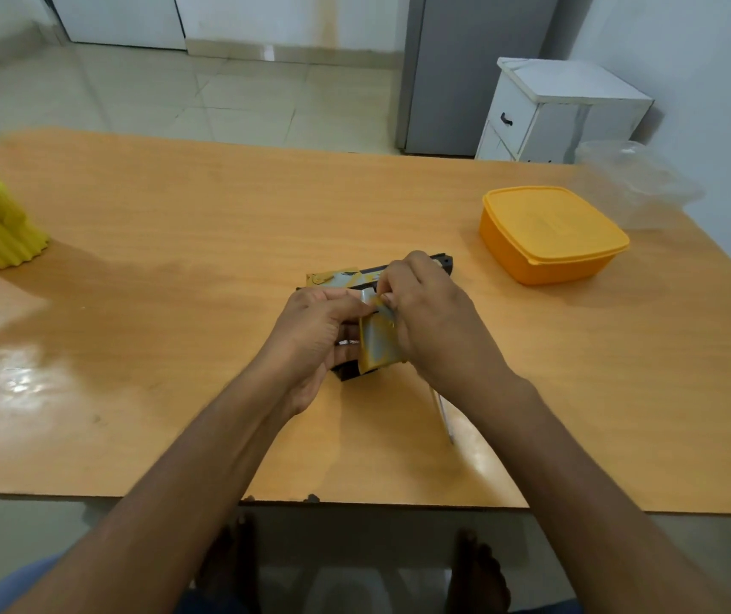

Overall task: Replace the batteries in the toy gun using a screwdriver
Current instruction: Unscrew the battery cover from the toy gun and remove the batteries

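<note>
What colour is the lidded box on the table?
Orange, with a lighter orange-yellow lid: the lidded box, clearest in the head view.

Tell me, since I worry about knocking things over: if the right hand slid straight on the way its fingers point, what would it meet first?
The right hand points up-left at the toy gun, which it already grips; beyond that, probably the left hand, though depth is unclear.

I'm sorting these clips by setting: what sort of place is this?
Probably a home kitchen or dining area: a wooden table holding an orange lidded food container, with a grey fridge on the tiled floor behind.
</note>
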